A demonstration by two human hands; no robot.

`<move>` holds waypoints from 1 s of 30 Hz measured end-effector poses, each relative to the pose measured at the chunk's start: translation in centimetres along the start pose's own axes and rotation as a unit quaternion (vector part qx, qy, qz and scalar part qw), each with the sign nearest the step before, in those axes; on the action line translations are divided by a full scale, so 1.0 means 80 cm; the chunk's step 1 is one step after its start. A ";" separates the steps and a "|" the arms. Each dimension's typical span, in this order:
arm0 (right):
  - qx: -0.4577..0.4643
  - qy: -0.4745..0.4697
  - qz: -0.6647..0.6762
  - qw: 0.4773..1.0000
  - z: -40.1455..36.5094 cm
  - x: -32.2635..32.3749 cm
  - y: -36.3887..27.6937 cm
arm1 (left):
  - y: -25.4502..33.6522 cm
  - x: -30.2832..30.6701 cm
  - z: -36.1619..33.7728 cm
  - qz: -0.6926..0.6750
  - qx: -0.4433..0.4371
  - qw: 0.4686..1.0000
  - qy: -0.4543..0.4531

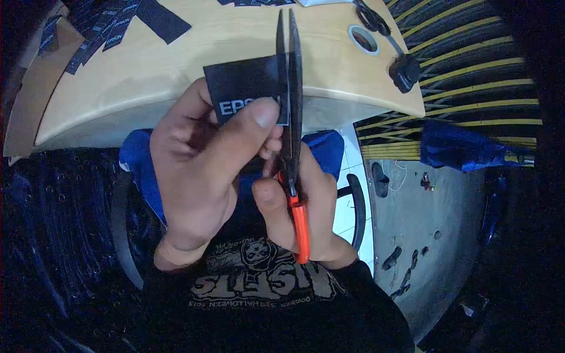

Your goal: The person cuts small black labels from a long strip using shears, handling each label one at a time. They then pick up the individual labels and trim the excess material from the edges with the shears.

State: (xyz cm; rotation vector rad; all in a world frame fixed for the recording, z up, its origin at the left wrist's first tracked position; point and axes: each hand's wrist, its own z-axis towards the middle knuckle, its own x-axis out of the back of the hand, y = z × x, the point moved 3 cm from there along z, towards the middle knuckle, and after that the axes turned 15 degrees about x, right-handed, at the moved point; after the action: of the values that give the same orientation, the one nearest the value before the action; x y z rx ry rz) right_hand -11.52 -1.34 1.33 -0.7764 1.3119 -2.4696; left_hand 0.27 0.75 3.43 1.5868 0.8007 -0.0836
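The black label (241, 82) pinched in my left grip (200, 170) carries white capitals, "EPS". My thumb covers the rest of the word, right up to the scissors (292, 88). At the far left of the bench (235, 41) lie more black labels (97, 32) with white print. They face away from me, and on several I read "NOS", the letters upside down. My black shirt (265, 285) bears a big pale print that, seen from above, stands upside down: "MISFITS". Beside it runs a small line where I make out "HALLOWEEN" and "2013"; the other words are too small to read.
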 end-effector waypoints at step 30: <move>-0.047 -0.023 0.099 0.994 -0.008 0.001 -0.003 | 0.020 -0.004 -0.005 0.182 -0.161 0.968 0.056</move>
State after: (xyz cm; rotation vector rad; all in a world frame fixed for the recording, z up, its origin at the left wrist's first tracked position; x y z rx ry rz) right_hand -11.93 -0.76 1.27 -0.6836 1.4230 -2.2378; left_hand 0.67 1.06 5.01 1.4102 0.5628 0.3884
